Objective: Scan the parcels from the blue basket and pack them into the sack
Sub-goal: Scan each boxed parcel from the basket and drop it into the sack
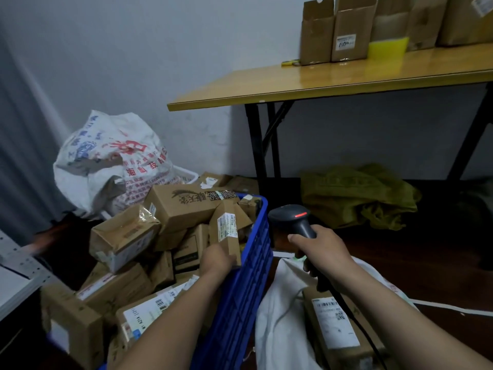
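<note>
Arm stretched forward over the blue basket (pixel 248 289), the left hand (pixel 217 259) gripped an upright narrow parcel (pixel 225 231) at its right wall. Right of the basket, the right hand (pixel 324 249) clutched a barcode scanner (pixel 293 217) above the white sack (pixel 282 303), which held a labelled parcel (pixel 336 324).

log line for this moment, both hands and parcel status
left grip: holds upright parcel in blue basket | right grip: holds scanner, red light on | white sack: packed parcel visible inside

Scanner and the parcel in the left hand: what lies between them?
In the head view, only the side wall of the blue basket stands between the scanner and the parcel in the left hand.
</note>
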